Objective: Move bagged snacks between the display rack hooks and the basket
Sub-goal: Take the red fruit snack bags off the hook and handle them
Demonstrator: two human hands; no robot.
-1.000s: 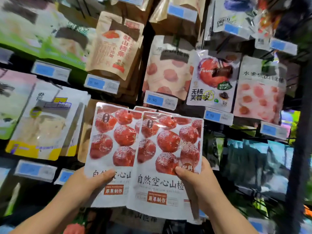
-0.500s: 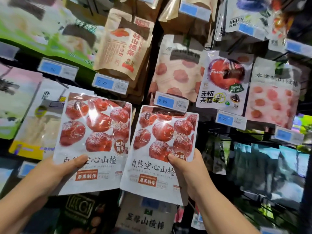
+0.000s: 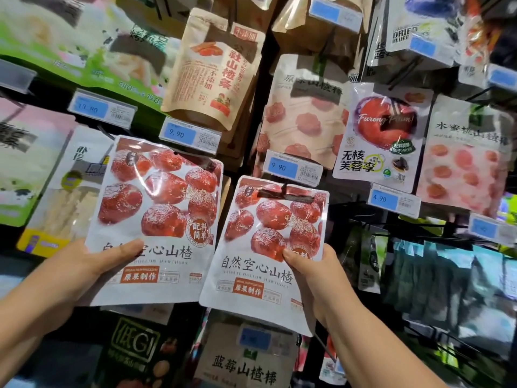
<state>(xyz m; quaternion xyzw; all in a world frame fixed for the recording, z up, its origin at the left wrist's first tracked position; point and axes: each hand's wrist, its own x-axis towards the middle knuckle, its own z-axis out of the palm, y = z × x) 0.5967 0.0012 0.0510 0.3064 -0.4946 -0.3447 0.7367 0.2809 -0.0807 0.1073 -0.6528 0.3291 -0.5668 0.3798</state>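
The left grip (image 3: 84, 267) is clamped, thumb over the front, on the lower left of the first hawthorn bag (image 3: 156, 214), below and left of the brown kraft pouch (image 3: 212, 65); the right grip (image 3: 316, 281) pinches the second hawthorn bag (image 3: 263, 247) at its right edge, below and right of that pouch; both bags are upright, side by side.

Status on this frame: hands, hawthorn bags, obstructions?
Left hand grips left hawthorn bag, held free. Right hand grips right hawthorn bag, top edge at a black hook. Blue price tag above.
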